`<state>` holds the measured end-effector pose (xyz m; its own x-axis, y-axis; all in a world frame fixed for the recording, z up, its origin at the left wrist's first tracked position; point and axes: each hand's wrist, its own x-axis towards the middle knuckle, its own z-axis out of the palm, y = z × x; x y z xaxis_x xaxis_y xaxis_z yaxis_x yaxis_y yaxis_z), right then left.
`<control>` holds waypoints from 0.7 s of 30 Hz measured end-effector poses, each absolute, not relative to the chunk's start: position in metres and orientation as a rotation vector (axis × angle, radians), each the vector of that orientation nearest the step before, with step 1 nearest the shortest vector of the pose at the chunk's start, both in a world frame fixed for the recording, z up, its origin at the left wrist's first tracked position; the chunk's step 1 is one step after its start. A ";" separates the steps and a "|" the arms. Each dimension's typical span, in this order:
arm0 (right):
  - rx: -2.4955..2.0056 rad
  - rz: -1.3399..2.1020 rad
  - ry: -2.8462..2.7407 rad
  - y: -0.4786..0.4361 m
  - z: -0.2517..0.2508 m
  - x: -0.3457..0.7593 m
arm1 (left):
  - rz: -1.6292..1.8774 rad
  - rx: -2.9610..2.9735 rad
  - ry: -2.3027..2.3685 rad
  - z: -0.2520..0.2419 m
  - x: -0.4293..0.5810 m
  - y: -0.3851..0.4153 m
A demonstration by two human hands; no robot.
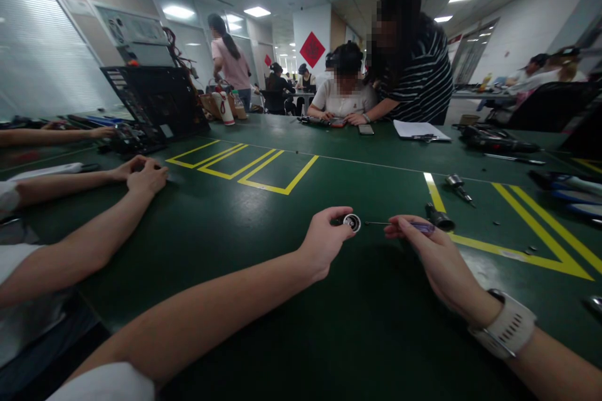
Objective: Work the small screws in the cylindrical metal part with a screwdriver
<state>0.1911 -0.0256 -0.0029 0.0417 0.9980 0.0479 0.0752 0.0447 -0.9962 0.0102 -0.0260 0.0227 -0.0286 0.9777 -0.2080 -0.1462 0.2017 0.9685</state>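
My left hand (324,241) is closed on a small round metal part (352,223), its open, ringed end turned to the right. In my right hand (426,244) is a thin screwdriver (421,227) with a purplish see-through handle, held almost level. Its shaft points left at the round part, with a short gap between them. A tiny dark piece sits at the shaft's tip; what it is I cannot make out. Just beyond my right hand a dark cylindrical housing (439,218) lies on the green table (263,232). Farther back lies a metal piece with a pointed end (459,190).
Yellow tape (286,190) marks boxes on the table. Small dark bits (530,250) lie at the right, near blue-handled tools (583,194). A co-worker's hands (148,175) rest at the left. Across the table are a clipboard (418,130), a phone (365,130) and two people.
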 end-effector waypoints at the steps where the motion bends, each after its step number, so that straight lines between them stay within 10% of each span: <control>1: -1.259 1.113 -1.258 -0.026 -0.003 0.191 | 1.150 0.944 1.225 0.022 0.010 -0.026; 21: -1.276 0.966 -1.417 -0.038 0.009 0.196 | 1.090 1.056 1.129 0.025 0.010 -0.029</control>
<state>0.1962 -0.0385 0.0087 0.0106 0.9893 0.1453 0.2270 0.1391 -0.9639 0.0099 -0.0286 0.0247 0.0945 0.9852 -0.1430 -0.1087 0.1530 0.9822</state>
